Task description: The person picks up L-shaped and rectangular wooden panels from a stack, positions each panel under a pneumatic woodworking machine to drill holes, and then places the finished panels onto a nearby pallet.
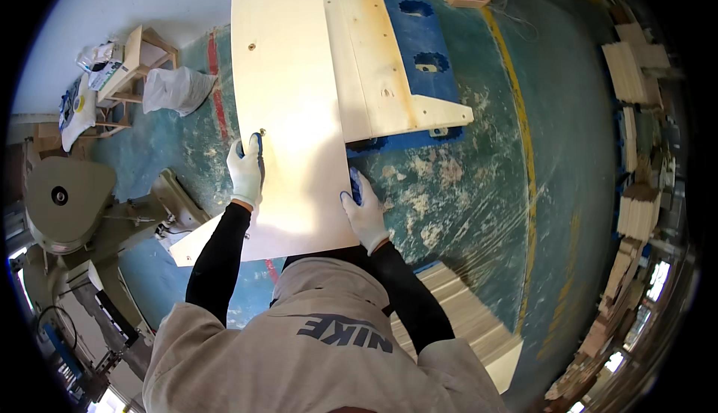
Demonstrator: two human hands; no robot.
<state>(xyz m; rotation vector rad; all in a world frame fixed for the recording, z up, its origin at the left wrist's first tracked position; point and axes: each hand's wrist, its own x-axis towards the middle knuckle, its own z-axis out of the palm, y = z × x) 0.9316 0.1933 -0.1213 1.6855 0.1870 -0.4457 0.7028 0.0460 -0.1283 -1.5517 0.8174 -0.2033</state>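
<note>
A long, pale plywood panel (295, 91) stretches away in front of me, with small round fittings or holes along its left side. Its near end widens into a tapered foot that points left. My left hand (245, 172), in a white glove with blue fingertips, grips the panel's left edge near one of the holes. On the opposite edge, my right hand (365, 215) is closed round the wood, its thumb on the top face and its other fingers partly hidden. Beyond the panel, similar plywood panels (374, 61) lie on a blue plastic pallet (430, 31).
A grey-green machine (71, 196) stands at the left. Behind it are a wooden stand (138, 57) and a white sack (176, 90). Stacked boards (456, 316) lie near my right side. Wood piles (628, 72) line the far right, past a yellow floor line (523, 144).
</note>
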